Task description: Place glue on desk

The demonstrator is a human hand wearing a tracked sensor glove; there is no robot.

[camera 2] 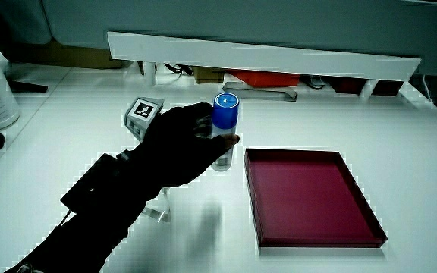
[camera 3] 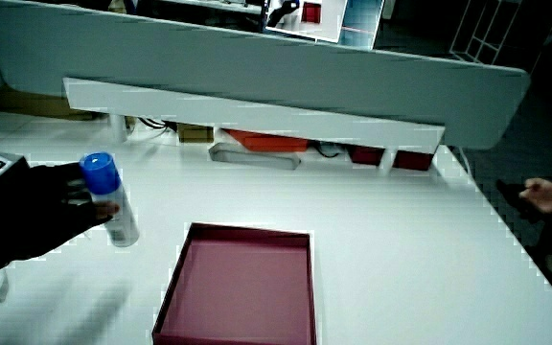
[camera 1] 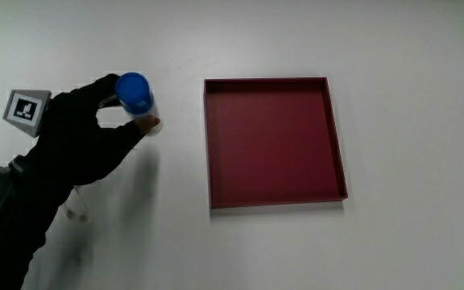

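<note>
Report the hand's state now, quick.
Hand: closed around the blue-capped glue stick, holding it upright beside the red tray.

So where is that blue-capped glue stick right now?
The glue stick stands upright in the hand, beside the empty red tray and outside it; in a side view its base appears to meet the table.

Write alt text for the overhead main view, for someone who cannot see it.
A black-gloved hand grips an upright glue stick with a blue cap on a white desk, beside an empty dark red tray. A small patterned cube sits on the hand's back.
</note>
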